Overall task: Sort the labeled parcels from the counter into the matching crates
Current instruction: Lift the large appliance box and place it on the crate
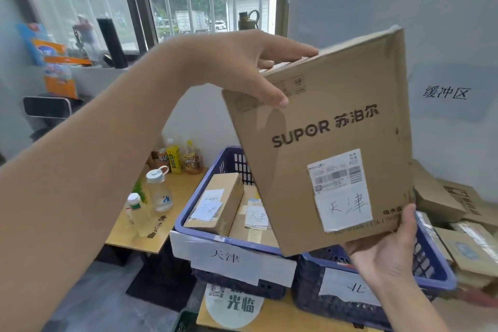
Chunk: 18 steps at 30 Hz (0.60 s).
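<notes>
While I hold the flat brown SUPOR cardboard parcel [323,137] raised and tilted, my left hand [242,67] pinches its upper corner, thumb on the printed face and fingers behind. My right hand [388,248] cups the lower corner from beneath, thumb against the edge. Its white handwritten label [345,207] reads 天津.

Handling judgement: the parcel appears stiff, thin and moderately light; the cardboard should give dry, secure friction. Diagonal corner holds suit it. Avoid squeezing the worn upper edge, which looks creased.

Directly below my left hand sits the blue plastic crate tagged 天津 [188,213], already containing two brown boxes [215,202] with matching labels. Below my right hand stands a second blue crate [436,275] whose tag shows 北; the rest is hidden by my wrist.

Obstructions: the boxes inside leave limited space, so the parcel likely must enter flat on top or edgewise. Clear plastic bottles [159,191] stand on a small wooden table [140,240] beyond the 天津 crate, left of my hands. Stacked cartons [452,213] lie right of my right hand.
</notes>
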### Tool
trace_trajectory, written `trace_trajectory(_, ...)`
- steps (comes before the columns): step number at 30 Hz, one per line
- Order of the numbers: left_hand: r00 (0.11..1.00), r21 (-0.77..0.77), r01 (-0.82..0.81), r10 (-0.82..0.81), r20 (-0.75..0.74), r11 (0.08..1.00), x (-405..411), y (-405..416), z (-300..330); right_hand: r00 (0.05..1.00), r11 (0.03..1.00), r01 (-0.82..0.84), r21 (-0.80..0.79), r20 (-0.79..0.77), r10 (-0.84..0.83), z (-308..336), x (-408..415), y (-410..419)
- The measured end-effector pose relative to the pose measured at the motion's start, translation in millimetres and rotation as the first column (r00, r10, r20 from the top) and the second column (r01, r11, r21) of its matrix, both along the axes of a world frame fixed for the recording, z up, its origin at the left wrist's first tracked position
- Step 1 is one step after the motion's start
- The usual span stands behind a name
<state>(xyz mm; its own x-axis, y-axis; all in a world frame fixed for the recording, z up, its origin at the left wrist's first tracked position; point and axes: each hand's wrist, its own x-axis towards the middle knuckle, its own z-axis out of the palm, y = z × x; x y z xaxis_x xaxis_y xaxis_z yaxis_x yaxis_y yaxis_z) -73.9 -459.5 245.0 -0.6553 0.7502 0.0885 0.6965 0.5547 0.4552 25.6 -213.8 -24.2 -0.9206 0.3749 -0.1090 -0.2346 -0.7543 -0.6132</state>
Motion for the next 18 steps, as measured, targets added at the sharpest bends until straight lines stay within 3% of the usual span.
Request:
trace_trajectory(3, 0.998, 0.091, -0.013, 0.018, -0.057, 0.996, 8.5, 4.4, -1.0, 1.0, 0.998, 0.003, -0.056, 0.025, -0.002, -3.6, -3.7, 3.9)
trace_trajectory(6, 0.991, 0.165, -0.07, 0.088, -0.104, 0.984, 8.8, 2.9, -10.5, 1.0, 1.0, -0.01, 0.007, 0.006, 0.01, -1.2, -10.0, 6.6)
trace_trajectory(11, 0.972, 0.304, -0.21, 0.164, 0.169, 0.929, -10.1, -20.0, -36.9, 0.993, 0.98, -0.096, 0.177, -0.051, 0.106, -0.6, -19.7, 20.2)
trace_trajectory(13, 0.945, 0.469, -0.316, 0.228, 0.237, 0.825, -20.8, -26.1, -53.2, 0.985, 0.963, -0.12, 0.241, -0.09, 0.145, -5.5, -23.7, 19.1)
trace_trajectory(15, 0.893, 0.612, -0.448, 0.3, 0.335, 0.652, -32.0, -30.6, -70.9, 0.981, 0.947, -0.128, 0.293, -0.103, 0.165, -12.7, -29.2, 13.3)
trace_trajectory(18, 0.832, 0.699, -0.552, 0.256, 0.491, 0.454, -43.9, -30.6, -103.0, 0.984, 0.917, -0.143, 0.371, -0.047, 0.172, -22.6, -37.7, -2.3)
